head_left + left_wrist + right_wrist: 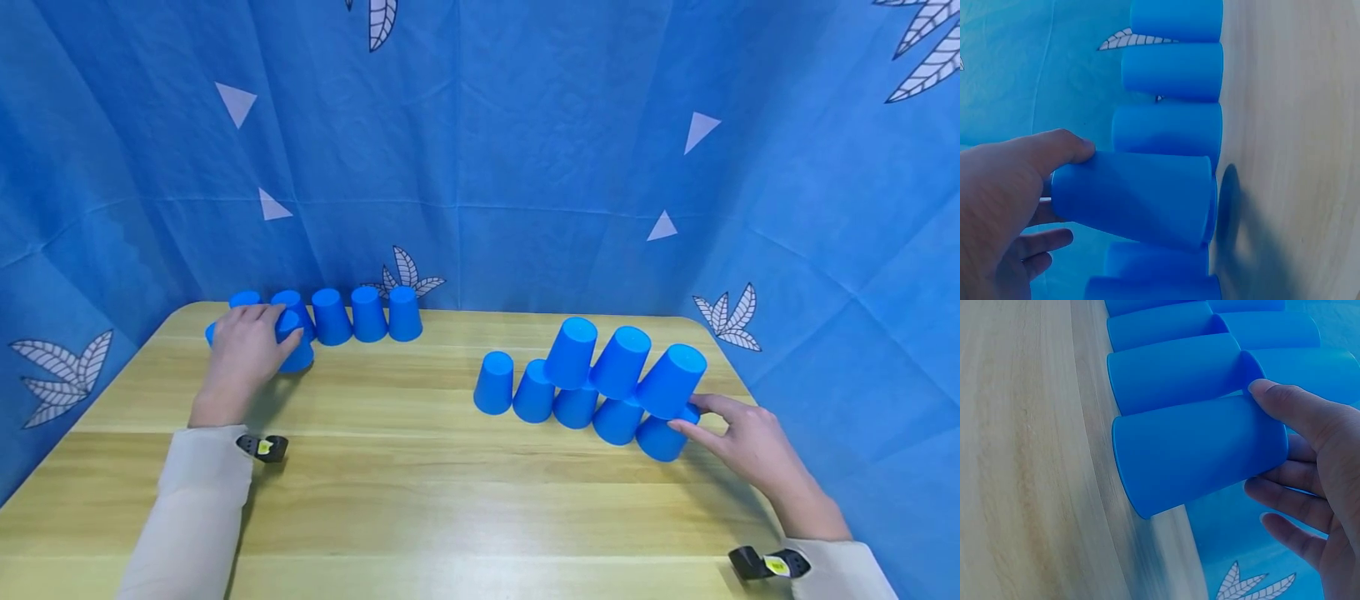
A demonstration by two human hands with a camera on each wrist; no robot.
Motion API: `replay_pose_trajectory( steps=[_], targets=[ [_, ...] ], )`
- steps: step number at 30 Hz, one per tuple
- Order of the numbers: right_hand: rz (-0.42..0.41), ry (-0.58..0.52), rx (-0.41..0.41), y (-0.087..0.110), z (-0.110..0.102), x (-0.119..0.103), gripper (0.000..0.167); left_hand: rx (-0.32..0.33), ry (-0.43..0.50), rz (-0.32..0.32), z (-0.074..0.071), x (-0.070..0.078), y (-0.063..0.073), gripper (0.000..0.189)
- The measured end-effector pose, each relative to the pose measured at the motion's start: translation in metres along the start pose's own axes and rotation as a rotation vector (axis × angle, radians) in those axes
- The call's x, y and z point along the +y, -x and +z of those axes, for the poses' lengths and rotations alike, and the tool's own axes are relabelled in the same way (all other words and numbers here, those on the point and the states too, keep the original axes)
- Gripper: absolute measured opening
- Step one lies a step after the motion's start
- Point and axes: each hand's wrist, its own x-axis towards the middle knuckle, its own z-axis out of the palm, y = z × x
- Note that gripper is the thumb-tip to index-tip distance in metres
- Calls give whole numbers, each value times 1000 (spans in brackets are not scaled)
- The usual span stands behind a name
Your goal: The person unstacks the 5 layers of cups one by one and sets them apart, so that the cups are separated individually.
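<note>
At the left, my left hand (243, 346) grips an upside-down blue plastic cup (1132, 197) near its base, thumb on one side and fingers on the other. A second rim shows just behind that cup's rim in the left wrist view. Behind it runs a row of upside-down blue cups (368, 315). On the right, thumb and fingers of my right hand (750, 442) hold the end cup (1200, 453) of a bottom row, near its base. Three upside-down cups (621, 362) form an upper row on that bottom row (534, 392), toward its right end.
Pale wooden table (450, 500) carries both cup groups, with bare wood between them. A blue curtain (450, 150) with leaf and triangle prints hangs behind the table and along its sides. Part of another cup (210, 333) shows left of the left hand.
</note>
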Motion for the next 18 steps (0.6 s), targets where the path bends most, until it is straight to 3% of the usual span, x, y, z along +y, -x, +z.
replay_pose_trajectory(
  steps=[8, 18],
  targets=[
    [-1, 5, 8, 1, 1, -1, 46, -30, -25, -51, 4, -14, 0, 60],
    [-12, 10, 30, 1, 2, 0, 44, -50, -19, -83, 2, -15, 3, 60]
  ],
)
